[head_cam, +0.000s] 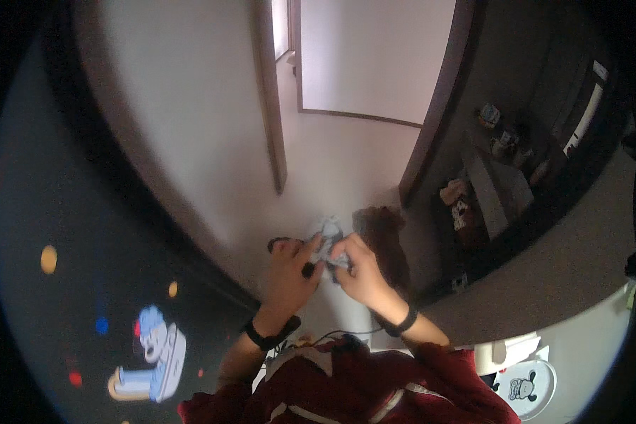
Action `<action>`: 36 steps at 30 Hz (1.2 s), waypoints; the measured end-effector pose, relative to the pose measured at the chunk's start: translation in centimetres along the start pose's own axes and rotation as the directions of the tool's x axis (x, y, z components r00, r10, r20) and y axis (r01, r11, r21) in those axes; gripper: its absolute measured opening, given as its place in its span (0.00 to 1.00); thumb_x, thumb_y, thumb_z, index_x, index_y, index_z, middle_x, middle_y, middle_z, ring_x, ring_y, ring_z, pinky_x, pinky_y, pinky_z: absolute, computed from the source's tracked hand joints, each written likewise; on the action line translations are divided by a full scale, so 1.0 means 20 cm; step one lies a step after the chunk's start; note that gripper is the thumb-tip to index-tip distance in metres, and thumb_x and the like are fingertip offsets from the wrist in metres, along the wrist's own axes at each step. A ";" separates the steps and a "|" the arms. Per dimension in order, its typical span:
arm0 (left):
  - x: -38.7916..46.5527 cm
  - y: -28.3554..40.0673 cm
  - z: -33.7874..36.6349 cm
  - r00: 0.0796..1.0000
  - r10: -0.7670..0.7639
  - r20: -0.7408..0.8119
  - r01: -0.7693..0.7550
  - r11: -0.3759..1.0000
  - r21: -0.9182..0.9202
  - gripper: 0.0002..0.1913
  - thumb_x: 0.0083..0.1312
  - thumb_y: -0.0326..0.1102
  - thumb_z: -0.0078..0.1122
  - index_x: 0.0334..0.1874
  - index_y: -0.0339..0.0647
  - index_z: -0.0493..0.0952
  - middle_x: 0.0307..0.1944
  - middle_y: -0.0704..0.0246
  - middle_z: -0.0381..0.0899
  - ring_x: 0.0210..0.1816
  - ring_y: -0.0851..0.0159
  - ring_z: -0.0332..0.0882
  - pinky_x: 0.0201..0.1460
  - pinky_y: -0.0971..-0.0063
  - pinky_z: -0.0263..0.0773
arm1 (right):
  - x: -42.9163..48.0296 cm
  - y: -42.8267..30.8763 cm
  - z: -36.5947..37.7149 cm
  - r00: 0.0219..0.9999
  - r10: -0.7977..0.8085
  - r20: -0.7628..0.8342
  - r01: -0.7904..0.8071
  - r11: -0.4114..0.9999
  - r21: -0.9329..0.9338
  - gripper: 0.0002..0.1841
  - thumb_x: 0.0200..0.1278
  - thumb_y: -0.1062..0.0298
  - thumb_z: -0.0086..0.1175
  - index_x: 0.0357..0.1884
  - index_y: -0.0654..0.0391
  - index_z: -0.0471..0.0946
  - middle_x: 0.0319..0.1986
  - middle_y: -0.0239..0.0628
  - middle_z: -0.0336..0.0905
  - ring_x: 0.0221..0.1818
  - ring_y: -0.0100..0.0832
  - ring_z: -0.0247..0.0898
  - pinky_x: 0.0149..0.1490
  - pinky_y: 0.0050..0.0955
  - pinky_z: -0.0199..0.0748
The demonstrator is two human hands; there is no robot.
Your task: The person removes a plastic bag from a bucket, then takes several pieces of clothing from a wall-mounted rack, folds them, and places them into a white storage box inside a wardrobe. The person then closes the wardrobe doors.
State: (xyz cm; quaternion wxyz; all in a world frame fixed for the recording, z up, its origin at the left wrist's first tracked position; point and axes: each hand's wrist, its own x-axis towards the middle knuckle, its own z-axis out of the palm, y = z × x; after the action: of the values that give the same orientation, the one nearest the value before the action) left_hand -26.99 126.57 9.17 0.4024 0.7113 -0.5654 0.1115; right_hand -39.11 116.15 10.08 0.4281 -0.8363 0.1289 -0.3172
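Observation:
My left hand (292,273) and my right hand (361,270) meet in front of my body. Between them is a small, crumpled grey-and-white bundle (328,233), soft-looking and perhaps cloth. Fingers of both hands grip it from either side. It is blurred, so its exact kind cannot be told. A small black piece (308,270) shows by my left thumb, and another dark curved part (276,243) sticks out past the left fingers. Just beyond my right hand is a brown furry shape (384,233), apparently a dog, partly hidden by my right forearm.
A pale floor (344,153) runs ahead to a white door panel (371,58) and a brown door frame (278,132). Dark shelving with assorted items (493,185) stands right. A dark panel with a cartoon figure (156,350) is left. A round white tray (535,389) lies lower right.

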 end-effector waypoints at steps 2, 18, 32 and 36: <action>0.20 -0.15 0.08 0.998 0.014 0.060 -0.010 0.998 -0.065 0.21 0.49 0.32 0.60 0.49 0.42 0.74 0.34 0.62 0.71 0.39 0.55 0.67 0.44 0.62 0.64 | 0.20 0.08 -0.02 0.991 -0.130 0.023 0.130 0.991 0.014 0.15 0.41 0.87 0.42 0.34 0.61 0.67 0.33 0.41 0.64 0.25 0.38 0.65 0.27 0.28 0.61; 1.40 -0.49 1.13 0.802 0.221 0.555 0.380 0.528 -0.760 0.09 0.58 0.29 0.52 0.38 0.32 0.75 0.30 0.70 0.76 0.33 0.74 0.70 0.38 0.78 0.66 | 1.13 1.17 -0.80 0.865 0.389 -0.318 -0.351 0.921 0.170 0.08 0.57 0.79 0.43 0.37 0.62 0.73 0.29 0.35 0.75 0.31 0.23 0.70 0.39 0.23 0.68; 1.97 -0.04 2.23 0.668 0.488 0.561 0.449 0.336 -0.828 0.14 0.55 0.26 0.56 0.45 0.36 0.69 0.38 0.67 0.75 0.42 0.72 0.71 0.46 0.77 0.67 | 0.97 1.44 -1.46 0.533 0.498 -0.684 -0.290 0.867 0.405 0.11 0.62 0.68 0.44 0.45 0.58 0.69 0.38 0.32 0.72 0.41 0.23 0.65 0.49 0.23 0.64; 2.15 0.28 2.48 0.543 0.617 0.570 0.433 0.376 -0.819 0.16 0.53 0.24 0.56 0.45 0.37 0.69 0.39 0.65 0.75 0.43 0.69 0.72 0.46 0.76 0.66 | 0.91 1.45 -1.69 0.437 0.290 -0.851 -0.362 0.923 0.129 0.15 0.53 0.75 0.47 0.46 0.58 0.69 0.42 0.32 0.70 0.47 0.24 0.64 0.51 0.25 0.64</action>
State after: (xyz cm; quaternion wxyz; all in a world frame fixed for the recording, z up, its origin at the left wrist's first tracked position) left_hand -32.35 61.00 5.67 0.3933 0.2761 -0.6855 -0.5469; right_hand -45.16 68.51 9.26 0.3297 -0.5422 0.4933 -0.5950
